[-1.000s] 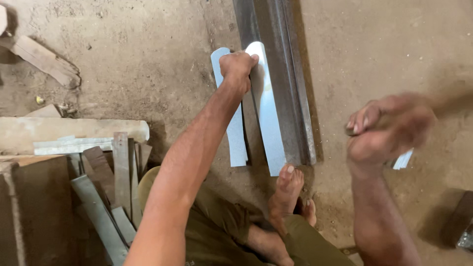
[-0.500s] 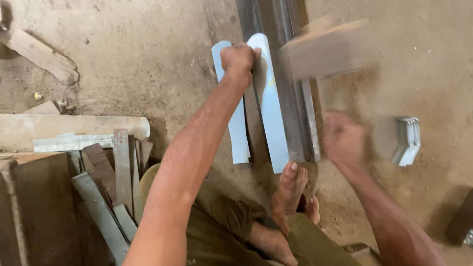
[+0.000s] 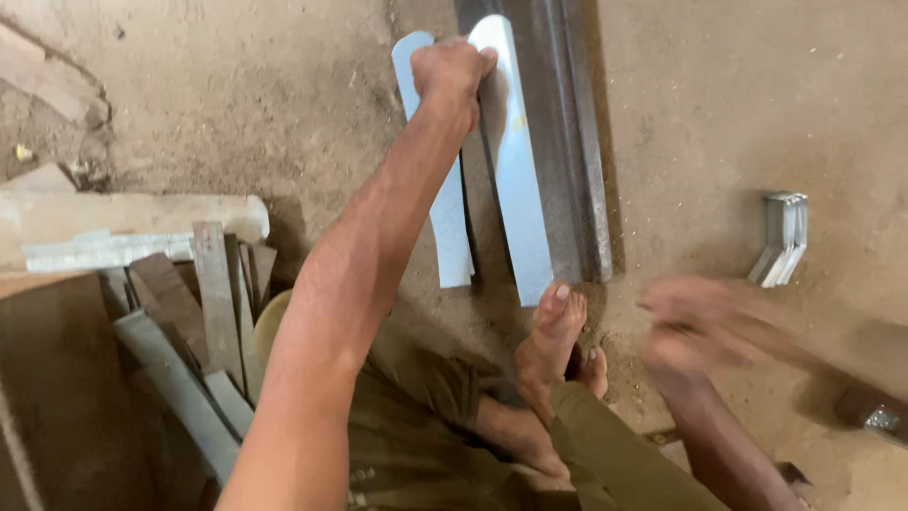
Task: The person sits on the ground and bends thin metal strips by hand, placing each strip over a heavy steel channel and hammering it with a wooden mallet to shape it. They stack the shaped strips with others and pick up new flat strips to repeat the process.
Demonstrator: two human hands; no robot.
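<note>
The steel rail [image 3: 558, 142] lies on the floor [image 3: 236, 104], running away from the person. Just left of the rail, a bent metal strip [image 3: 515, 170] lies alongside it, touching its edge; left of that strip lies a second strip [image 3: 445, 227], parallel to the rail. The left hand [image 3: 452, 71] sits on the far ends of both strips. A bare foot [image 3: 553, 336] rests at the rail's near end. Right of the rail, well apart, lies a stack of bent brackets [image 3: 783, 237]; the right hand [image 3: 700, 331] is nearer the person than the brackets. Far left of the rail lies a pile of wooden offcuts [image 3: 180, 293].
</note>
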